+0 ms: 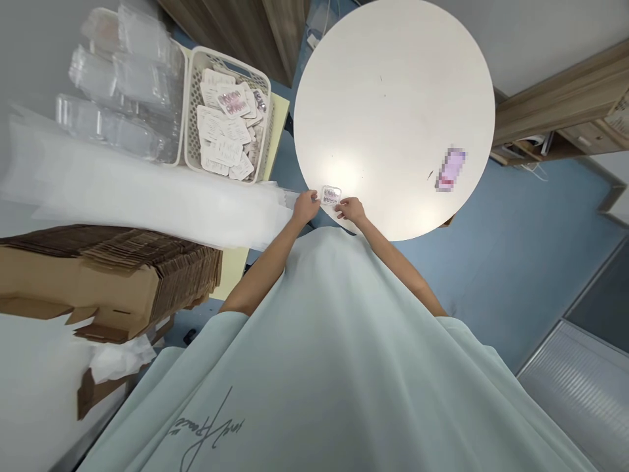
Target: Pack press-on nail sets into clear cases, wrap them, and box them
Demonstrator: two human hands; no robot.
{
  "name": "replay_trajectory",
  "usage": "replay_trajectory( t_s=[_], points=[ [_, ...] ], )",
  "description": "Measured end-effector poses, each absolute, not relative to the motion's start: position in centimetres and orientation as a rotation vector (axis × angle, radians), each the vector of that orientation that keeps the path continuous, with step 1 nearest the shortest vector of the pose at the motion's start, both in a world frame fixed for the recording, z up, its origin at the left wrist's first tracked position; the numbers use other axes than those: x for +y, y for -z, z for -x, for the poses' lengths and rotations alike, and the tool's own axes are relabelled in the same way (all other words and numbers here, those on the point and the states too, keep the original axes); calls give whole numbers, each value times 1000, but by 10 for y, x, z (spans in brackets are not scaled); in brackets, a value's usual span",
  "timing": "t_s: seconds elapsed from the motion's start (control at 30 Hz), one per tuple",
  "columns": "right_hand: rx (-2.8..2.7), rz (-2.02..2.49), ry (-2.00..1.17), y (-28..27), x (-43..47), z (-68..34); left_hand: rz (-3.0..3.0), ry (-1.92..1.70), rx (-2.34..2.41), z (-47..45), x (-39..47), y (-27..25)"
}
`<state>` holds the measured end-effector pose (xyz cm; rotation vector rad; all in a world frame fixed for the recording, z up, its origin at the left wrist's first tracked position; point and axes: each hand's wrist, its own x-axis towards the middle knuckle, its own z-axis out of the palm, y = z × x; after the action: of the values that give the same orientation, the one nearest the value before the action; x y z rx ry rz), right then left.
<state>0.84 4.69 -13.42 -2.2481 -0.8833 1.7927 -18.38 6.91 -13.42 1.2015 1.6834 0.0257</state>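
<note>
A small clear plastic case (331, 195) lies at the near edge of the round white table (393, 85). Inside it is a card with rows of small pink and purple pieces, too small to name exactly. My right hand (350, 209) has its fingers bent and pinched at the case's lower right corner. On the other side, my left hand (306, 206) is just left of the case. Its thumb and fingers are slightly apart, with a narrow gap to the case and nothing visible between them.
Left of the table, a white basket (192, 111) holds many printed cards, some with pink pieces. Beside it are stacked clear plastic boxes (142, 85), white plastic bags (147, 203) and folded brown cardboard boxes (118, 282). A blurred-out purple object (451, 169) lies on the table's right.
</note>
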Motion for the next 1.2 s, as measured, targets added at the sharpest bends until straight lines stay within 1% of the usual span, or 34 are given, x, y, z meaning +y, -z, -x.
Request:
replay_trajectory(
  t_s=[0.23, 0.33, 0.43, 0.6, 0.83, 1.07, 1.2],
  points=[
    [-1246, 2038, -1686, 71, 46, -8, -1131, -538, 1745, 251, 40, 82],
    [-1377, 1917, -1666, 47, 51, 13, -1111, -655, 1841, 292, 21, 69],
    [-1576, 1769, -1641, 32, 61, 49, -1130, -694, 2000, 336, 3, 70],
    [-1921, 1593, -1608, 26, 81, 128, -1082, -609, 2195, 393, -9, 92],
    [-2320, 1492, -1507, 19, 89, 220, -1171, -229, 2163, 411, 4, 119],
    [-2385, 1516, -1552, 11, 73, 241, -1323, -11, 2073, 429, 8, 127],
    [-2357, 1565, -1556, 14, 67, 239, -1333, -33, 2059, 434, 7, 126]
  ],
)
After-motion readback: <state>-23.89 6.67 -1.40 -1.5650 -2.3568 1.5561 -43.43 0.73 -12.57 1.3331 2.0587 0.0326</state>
